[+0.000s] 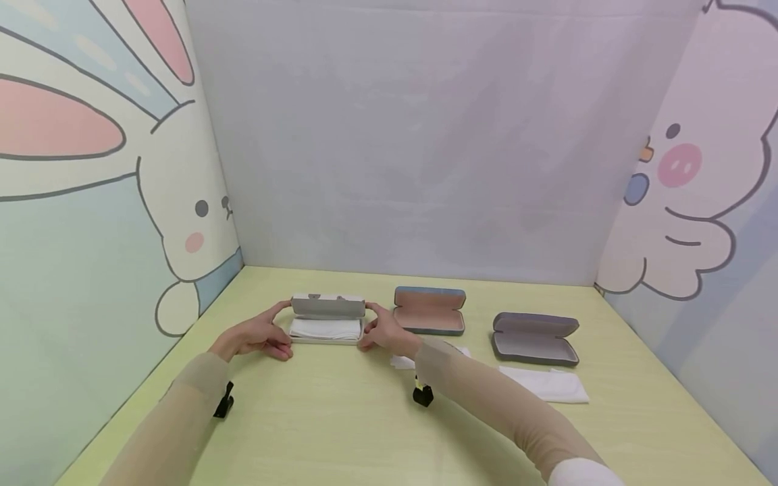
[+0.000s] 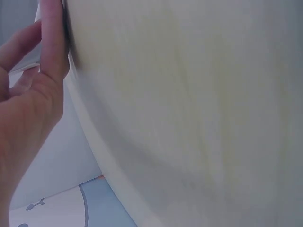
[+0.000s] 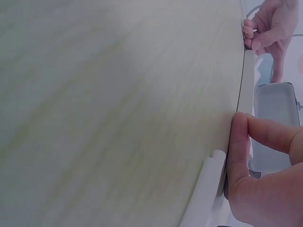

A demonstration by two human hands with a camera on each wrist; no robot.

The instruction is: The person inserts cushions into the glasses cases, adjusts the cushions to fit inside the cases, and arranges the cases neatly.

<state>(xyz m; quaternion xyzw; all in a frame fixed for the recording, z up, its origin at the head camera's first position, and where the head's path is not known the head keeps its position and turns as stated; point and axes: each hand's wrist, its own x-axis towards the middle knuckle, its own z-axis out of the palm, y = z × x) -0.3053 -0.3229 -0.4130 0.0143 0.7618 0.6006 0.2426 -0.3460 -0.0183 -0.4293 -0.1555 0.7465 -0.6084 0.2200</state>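
Observation:
A white glasses case (image 1: 328,341) stands with its lid raised on the table, a folded white cloth (image 1: 325,329) lying inside it. At its left end is my left hand (image 1: 258,335), index finger up at the lid and the other fingers low by the base. My right hand (image 1: 387,332) holds the right end, with a finger at the lid. In the right wrist view, that hand's thumb and finger (image 3: 240,142) meet at the front rim of the case. The left wrist view shows the left hand (image 2: 33,94) at the case's edge, which is mostly cut off.
Right of the white case stands an opened blue glasses case (image 1: 429,321) with a pinkish lining. Farther right is an opened dark grey case (image 1: 535,341). A white cloth (image 1: 547,385) lies before the grey one; another cloth (image 1: 402,362) is partly under my right forearm. Printed walls enclose the table.

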